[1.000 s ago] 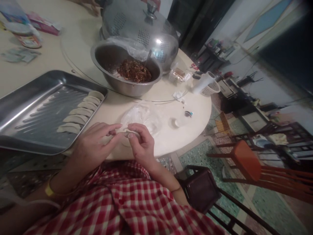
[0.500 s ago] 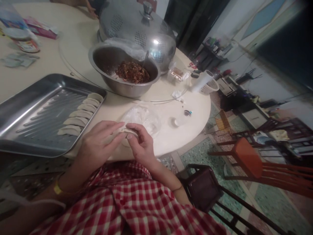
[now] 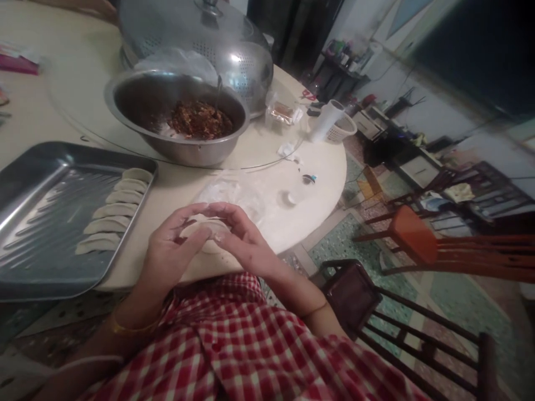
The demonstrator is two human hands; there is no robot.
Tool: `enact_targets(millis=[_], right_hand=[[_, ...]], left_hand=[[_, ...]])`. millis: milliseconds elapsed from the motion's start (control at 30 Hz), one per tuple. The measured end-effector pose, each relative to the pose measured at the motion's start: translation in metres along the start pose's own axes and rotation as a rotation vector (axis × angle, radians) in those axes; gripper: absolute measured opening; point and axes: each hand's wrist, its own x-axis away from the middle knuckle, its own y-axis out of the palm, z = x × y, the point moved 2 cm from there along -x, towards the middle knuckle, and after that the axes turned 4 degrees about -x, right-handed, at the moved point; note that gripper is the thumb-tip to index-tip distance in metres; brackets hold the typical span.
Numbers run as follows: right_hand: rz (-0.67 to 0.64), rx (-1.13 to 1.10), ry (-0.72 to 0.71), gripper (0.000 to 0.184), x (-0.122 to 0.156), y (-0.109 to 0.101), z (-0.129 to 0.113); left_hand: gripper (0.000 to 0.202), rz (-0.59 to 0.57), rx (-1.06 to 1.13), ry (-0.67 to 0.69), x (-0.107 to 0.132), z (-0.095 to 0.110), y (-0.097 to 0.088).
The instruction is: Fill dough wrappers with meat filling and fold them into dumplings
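Between my two hands is a pale dumpling (image 3: 203,225), pinched along its edge close to the table's near side. My left hand (image 3: 173,245) is closed on its left end, with the thumb in front and fingers curled behind. My right hand (image 3: 242,239) grips the other end, thumb nearly touching the left thumb. To the left, a metal tray (image 3: 54,278) holds a row of several folded dumplings (image 3: 115,210) along its right side. Behind my hands sits a metal bowl (image 3: 184,150) with dark minced filling (image 3: 200,120) and a utensil handle standing in it.
A clear plastic bag (image 3: 234,195) lies just beyond my hands. A large perforated metal lid (image 3: 246,67) stands behind the bowl. Near the right edge are a small white round thing (image 3: 289,197), a plastic roll (image 3: 328,120) and a white basket (image 3: 343,129). Chairs (image 3: 412,234) stand at right.
My fingers have arched higher around the dumpling, and both thumbs have come together at its front edge. The view has shifted, so tray and bowl appear further left.
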Motion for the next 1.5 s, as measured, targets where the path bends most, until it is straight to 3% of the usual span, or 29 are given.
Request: enact_targets(millis=[133,267,433,633,767,933,1067,1300,1500], right_hand=[[-0.017,0.073,0.025,0.039,0.000,-0.008,-0.008],[0.008,0.132,0.050,0.033,0.002,-0.020,-0.016],[0.133,0.332,-0.119,0.020,0.004,-0.033,-0.023],[0.068,0.542,-0.240,0.016,0.004,-0.036,-0.027],[0.055,0.677,-0.227,0.014,0.003,-0.037,-0.026],[0.153,0.661,-0.208,0.016,0.001,-0.038,-0.021],[0.090,0.577,-0.171,0.009,0.002,-0.040,-0.023],[0.044,0.573,-0.165,0.013,0.004,-0.040,-0.025],[0.116,0.433,0.010,0.012,-0.001,-0.038,-0.017]], left_hand=[[0.019,-0.047,0.290,-0.209,-0.007,0.003,0.013],[0.025,-0.105,0.394,-0.240,-0.013,0.013,0.019],[0.028,-0.115,0.520,-0.288,-0.015,0.014,0.017],[0.027,0.002,0.599,-0.204,-0.015,0.018,0.019],[0.024,0.016,0.581,-0.166,-0.013,0.021,0.022],[0.018,0.031,0.468,-0.174,-0.011,0.023,0.021],[0.016,0.058,0.469,-0.165,-0.012,0.023,0.017],[0.021,-0.023,0.400,-0.095,-0.010,0.026,0.017],[0.014,-0.026,0.344,-0.039,-0.005,0.014,0.017]])
